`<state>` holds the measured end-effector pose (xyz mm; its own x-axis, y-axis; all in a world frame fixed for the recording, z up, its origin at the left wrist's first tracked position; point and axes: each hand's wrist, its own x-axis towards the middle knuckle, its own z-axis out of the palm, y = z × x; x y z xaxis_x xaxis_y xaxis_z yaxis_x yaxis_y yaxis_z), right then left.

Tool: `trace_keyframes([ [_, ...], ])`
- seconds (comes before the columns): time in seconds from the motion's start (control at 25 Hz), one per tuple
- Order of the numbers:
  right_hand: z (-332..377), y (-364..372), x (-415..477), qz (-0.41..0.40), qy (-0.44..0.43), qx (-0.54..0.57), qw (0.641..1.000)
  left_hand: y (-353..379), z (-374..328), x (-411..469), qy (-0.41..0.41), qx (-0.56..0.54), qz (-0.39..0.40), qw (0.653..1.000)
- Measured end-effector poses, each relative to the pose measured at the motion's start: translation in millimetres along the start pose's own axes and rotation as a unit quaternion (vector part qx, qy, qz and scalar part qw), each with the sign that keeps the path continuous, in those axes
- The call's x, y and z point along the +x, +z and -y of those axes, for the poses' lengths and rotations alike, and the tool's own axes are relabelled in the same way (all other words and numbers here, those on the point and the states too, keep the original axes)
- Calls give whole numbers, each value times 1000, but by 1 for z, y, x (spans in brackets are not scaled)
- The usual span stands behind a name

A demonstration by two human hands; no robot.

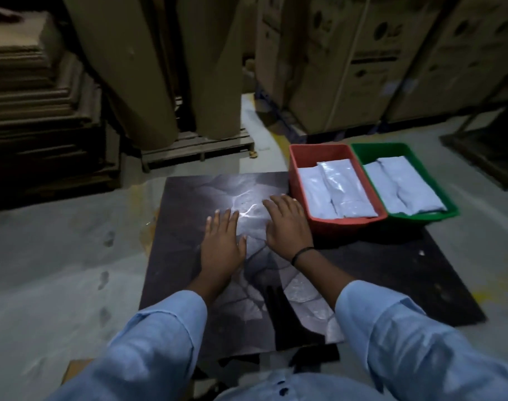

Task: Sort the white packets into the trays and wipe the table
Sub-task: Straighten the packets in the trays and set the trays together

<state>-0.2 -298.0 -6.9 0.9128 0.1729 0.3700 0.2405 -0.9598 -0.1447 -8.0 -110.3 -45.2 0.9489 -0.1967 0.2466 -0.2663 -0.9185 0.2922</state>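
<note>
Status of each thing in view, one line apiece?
Red tray: holds white packets.
Green tray: holds white packets too.
Table: partly covered by wrinkled clear sheet.
Left hand: fingers straight, flat on the sheet.
Right hand: fingers straight, flat on the sheet.

A warehouse storeroom, dim and stacked with packing stock.

Tall printed cardboard boxes stand in a row along the back, big brown rolls stand upright on a wooden pallet, and flat cardboard sheets are piled high on the left. Underfoot is a grey concrete floor with scuffed yellow paint, and the table is a bare dark board.
</note>
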Motion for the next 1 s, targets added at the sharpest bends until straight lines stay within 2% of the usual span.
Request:
trace_keyframes([
  [0.24,-118,-29,-4,-19,172,-19,985,25,-86,62,29,-68,34,997],
  [0.44,-192,-38,-10,-4,240,-52,969,35,-145,95,-7,-164,52,985],
  [0.6,-225,-38,-7,46,260,-103,959,46,-164,120,-20,-189,57,980],
  [0.76,-241,-35,1,67,266,-108,956,57,-173,140,-54,-195,76,976],
  [1.0,-246,-26,12,83,257,-97,958,70,-172,148,-25,-144,88,985],
])
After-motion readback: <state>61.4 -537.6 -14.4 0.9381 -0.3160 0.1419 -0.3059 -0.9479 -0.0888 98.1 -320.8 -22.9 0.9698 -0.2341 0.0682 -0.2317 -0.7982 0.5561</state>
